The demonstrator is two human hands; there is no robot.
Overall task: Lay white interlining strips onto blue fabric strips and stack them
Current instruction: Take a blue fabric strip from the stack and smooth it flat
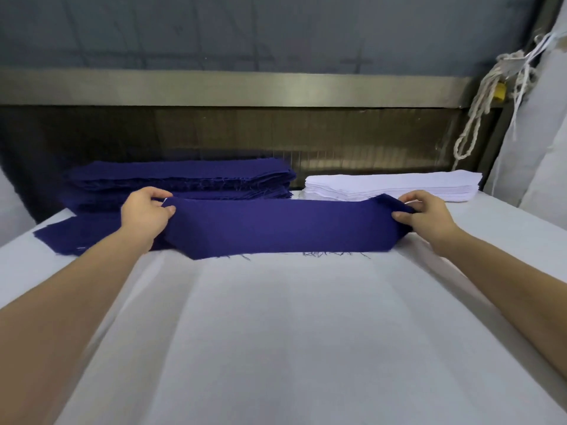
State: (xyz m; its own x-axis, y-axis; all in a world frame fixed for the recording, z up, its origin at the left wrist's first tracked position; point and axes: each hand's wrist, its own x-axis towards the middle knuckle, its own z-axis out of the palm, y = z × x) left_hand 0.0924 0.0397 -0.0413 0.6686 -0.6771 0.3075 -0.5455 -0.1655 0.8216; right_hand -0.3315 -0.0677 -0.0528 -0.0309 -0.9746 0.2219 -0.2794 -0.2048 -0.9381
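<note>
The person is holding a blue fabric strip (276,228) stretched between both hands just above the white-covered table (276,332), its frayed lower edge touching the cloth. The left hand (144,210) is pinching the strip's left end with curled fingers and thumb, and the right hand (425,216) is gripping the right end likewise. Behind it, a stack of blue strips (184,176) is sitting at the left and a stack of white interlining strips (392,185) at the right. Another blue piece (79,234) is lying flat under the left forearm.
</note>
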